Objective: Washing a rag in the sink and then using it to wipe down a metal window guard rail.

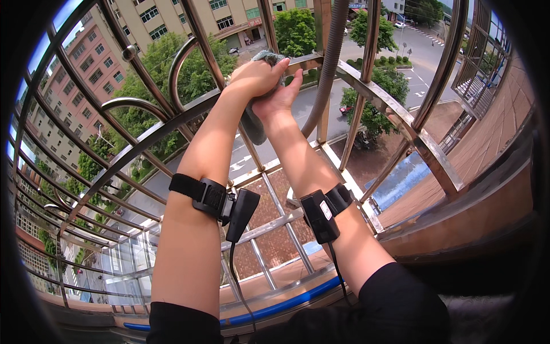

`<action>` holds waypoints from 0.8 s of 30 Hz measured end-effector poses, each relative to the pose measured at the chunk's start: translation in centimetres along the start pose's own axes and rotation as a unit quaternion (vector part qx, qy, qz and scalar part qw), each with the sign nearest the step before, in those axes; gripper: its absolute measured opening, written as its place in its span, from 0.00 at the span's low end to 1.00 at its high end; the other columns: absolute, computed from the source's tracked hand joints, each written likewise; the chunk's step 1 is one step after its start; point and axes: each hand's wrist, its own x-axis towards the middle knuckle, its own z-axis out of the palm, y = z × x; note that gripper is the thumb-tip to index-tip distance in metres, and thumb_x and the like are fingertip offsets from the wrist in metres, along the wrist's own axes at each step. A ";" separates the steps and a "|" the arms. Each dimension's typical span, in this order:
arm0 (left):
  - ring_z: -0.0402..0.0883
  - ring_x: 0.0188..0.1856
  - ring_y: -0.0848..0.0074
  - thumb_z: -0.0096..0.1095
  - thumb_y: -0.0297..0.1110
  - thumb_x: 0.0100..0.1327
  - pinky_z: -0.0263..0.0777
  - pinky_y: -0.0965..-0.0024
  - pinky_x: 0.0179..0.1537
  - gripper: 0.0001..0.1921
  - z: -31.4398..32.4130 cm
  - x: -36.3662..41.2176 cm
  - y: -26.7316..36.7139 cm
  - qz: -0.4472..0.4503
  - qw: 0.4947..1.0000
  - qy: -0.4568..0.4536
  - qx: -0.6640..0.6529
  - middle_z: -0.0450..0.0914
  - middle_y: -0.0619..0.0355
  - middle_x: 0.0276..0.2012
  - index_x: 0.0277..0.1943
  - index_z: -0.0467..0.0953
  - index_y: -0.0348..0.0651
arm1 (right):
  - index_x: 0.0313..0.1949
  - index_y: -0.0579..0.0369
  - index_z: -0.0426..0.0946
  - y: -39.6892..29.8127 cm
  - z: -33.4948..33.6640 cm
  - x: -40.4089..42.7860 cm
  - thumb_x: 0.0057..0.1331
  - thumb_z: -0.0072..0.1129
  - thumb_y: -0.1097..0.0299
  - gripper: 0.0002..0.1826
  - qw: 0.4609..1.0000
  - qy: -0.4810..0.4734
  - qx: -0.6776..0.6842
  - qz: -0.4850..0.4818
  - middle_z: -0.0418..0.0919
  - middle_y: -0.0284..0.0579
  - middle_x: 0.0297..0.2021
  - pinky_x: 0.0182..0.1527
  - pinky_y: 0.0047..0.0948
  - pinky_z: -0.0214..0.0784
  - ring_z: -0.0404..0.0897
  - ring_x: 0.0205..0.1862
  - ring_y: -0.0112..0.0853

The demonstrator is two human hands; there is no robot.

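Observation:
My left hand (253, 79) is closed on a grey-green cloth (267, 56), at a stainless steel window guard. Close below it, my right hand (280, 101) presses its palm against the same cloth, thumb raised; its other fingers are mostly hidden. One end of the cloth hangs down below the hands. Both hands are at the guard's horizontal rail (306, 64), where a vertical bar runs behind them. How the cloth lies around the metal is hidden by my hands.
A grey corrugated hose (328, 64) runs down just right of my hands. Curved bars (180, 71) rise to the left. A blue pipe (283, 301) lies along the sill below. Black straps with corded devices (320, 215) sit on both forearms. Beyond the guard, a street lies far below.

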 end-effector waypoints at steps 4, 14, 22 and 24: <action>0.74 0.43 0.61 0.49 0.45 0.54 0.68 0.68 0.46 0.16 1.8 -3.3 1.6 -0.017 0.992 0.117 0.044 0.78 0.51 0.32 0.35 0.77 0.41 | 0.47 0.44 0.67 0.7 -0.5 -0.9 0.54 0.29 0.29 0.36 0.999 0.034 -0.018 -0.035 0.70 0.38 0.47 0.51 0.35 0.58 0.68 0.49 0.35; 0.76 0.26 0.57 0.48 0.48 0.58 0.68 0.60 0.32 0.24 4.1 -6.7 -0.4 0.125 0.933 0.334 0.043 0.74 0.46 0.17 0.17 0.74 0.35 | 0.45 0.57 0.66 -0.1 -1.2 -3.7 0.61 0.29 0.42 0.31 0.984 0.013 -0.176 0.006 0.72 0.44 0.43 0.51 0.36 0.59 0.70 0.46 0.37; 0.68 0.42 0.51 0.47 0.39 0.61 0.59 0.57 0.47 0.14 1.7 -1.3 3.8 0.197 0.815 0.536 -0.101 0.73 0.43 0.37 0.37 0.72 0.34 | 0.48 0.63 0.64 -5.1 -1.0 -3.1 0.58 0.34 0.45 0.32 0.978 0.046 -0.142 -0.144 0.69 0.48 0.48 0.56 0.35 0.53 0.67 0.49 0.38; 0.67 0.47 0.51 0.47 0.43 0.61 0.58 0.58 0.51 0.19 2.6 0.4 4.5 0.237 0.825 0.511 -0.042 0.73 0.42 0.41 0.43 0.69 0.32 | 0.54 0.60 0.58 -4.4 0.4 -4.1 0.60 0.31 0.42 0.35 0.985 -0.004 -0.142 -0.100 0.62 0.46 0.55 0.58 0.34 0.49 0.61 0.56 0.37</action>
